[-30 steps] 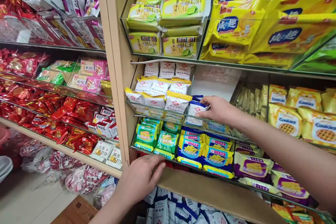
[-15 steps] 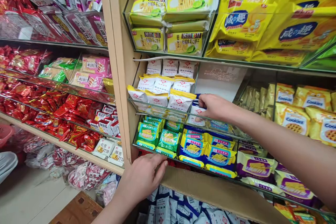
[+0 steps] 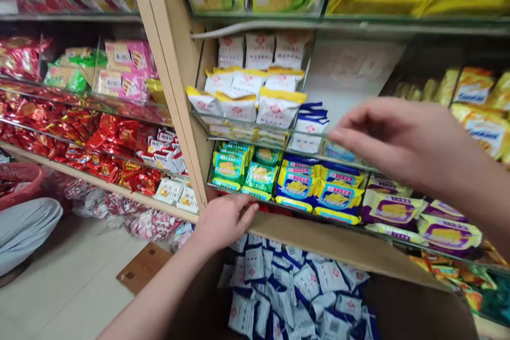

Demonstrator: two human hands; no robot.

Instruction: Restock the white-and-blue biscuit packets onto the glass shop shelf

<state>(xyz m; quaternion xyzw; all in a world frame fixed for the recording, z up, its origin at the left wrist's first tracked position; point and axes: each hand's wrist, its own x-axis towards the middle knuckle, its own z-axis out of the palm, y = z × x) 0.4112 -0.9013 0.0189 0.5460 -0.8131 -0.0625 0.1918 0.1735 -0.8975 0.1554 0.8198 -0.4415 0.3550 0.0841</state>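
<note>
My left hand (image 3: 223, 220) grips the upper edge of a cardboard box (image 3: 342, 247) held against the shelf front; its fingers are pressed on the flap. The box holds several blue-and-white snack packets (image 3: 287, 289). My right hand (image 3: 392, 138) hangs in the air in front of the middle shelf, blurred, fingers loosely stretched out with nothing in them. A short way left of it, a stack of blue-and-white packets (image 3: 308, 127) lies in a clear shelf bin (image 3: 338, 151). Yellow-and-white packets (image 3: 247, 98) fill the bin beside it.
Glass-fronted shelves carry green packets (image 3: 231, 167), blue-yellow packets (image 3: 314, 191), purple packets (image 3: 418, 212) and yellow cookie bags (image 3: 484, 111). The left shelf unit holds red wrapped sweets (image 3: 99, 143). A red basket (image 3: 18, 183) and another person's trouser leg (image 3: 24, 228) are at the floor on the left.
My right hand has pulled back from the blue-and-white packets in the bin and now hovers nearer me. The view has tilted down, showing the box's contents. My left hand stays on the box edge.
</note>
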